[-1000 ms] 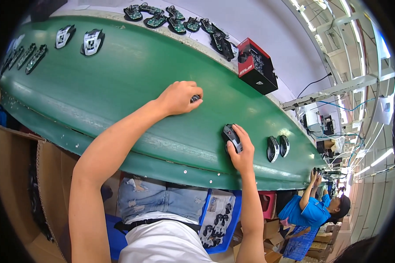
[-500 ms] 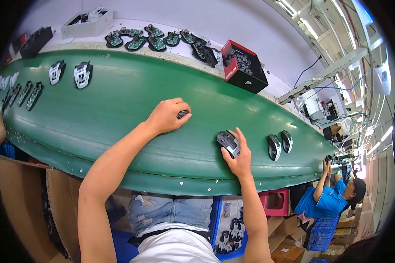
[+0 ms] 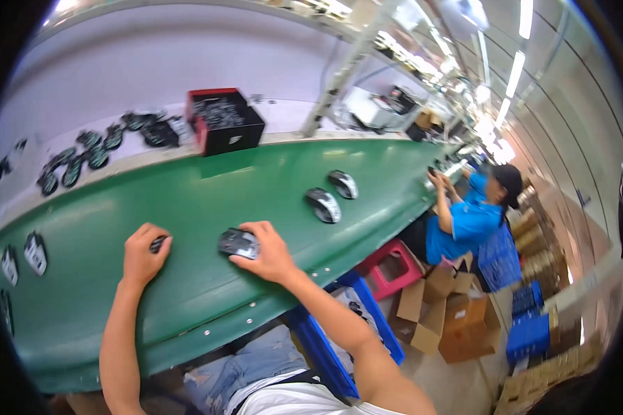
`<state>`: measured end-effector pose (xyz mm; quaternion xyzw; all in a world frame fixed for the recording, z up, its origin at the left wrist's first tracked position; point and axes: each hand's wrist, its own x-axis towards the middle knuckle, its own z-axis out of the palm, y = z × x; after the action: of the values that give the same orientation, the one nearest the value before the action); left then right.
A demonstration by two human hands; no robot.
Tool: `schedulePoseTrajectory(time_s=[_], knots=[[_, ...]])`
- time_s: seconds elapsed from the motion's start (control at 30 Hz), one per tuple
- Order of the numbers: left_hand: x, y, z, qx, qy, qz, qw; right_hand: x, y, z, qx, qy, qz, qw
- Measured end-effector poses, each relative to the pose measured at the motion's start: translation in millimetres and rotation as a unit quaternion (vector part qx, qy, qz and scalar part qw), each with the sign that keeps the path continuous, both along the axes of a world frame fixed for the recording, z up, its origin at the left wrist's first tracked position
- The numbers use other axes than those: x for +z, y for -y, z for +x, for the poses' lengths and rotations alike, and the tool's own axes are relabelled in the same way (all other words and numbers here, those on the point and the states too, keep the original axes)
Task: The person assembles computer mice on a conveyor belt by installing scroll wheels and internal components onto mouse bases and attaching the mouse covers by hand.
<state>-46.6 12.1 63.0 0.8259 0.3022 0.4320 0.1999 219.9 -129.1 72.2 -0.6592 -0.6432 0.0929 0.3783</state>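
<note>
- Now my left hand [image 3: 142,253] curls tightly round a small dark piece [image 3: 158,243].
- My right hand [image 3: 271,253], half-spread, grips a dark computer mouse [image 3: 235,243] on the green bench [image 3: 187,200].

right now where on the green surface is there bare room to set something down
Bare green surface lies between the box and the right hand, and between the left hand and the far-left white shells. The ledge left of the box is crowded with boards.
</note>
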Motion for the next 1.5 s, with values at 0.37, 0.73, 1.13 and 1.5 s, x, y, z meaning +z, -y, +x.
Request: schedulePoseTrajectory(time_s=[0.37, 0.73, 1.13, 1.5], knots=[[0.0, 3.9, 21.7, -0.022, 0.0, 0.009, 1.0, -14.4, 6.1, 25.7, -0.089, -0.041, -0.067, 0.993], [-0.7, 7.3, 18.7, -0.027, -0.006, 0.016, 0.999, -7.2, 13.2, 2.0, -0.092, 0.035, -0.053, 0.994], [-1.9, 11.7, 17.1, -0.027, 0.002, 0.018, 0.999, -6.3, 22.0, -13.8, -0.134, 0.12, -0.054, 0.982], [0.3, 13.5, 23.0, -0.036, -0.009, 0.021, 0.999, 1.9, 14.1, 30.6, 0.005, -0.436, -0.01, 0.9]])
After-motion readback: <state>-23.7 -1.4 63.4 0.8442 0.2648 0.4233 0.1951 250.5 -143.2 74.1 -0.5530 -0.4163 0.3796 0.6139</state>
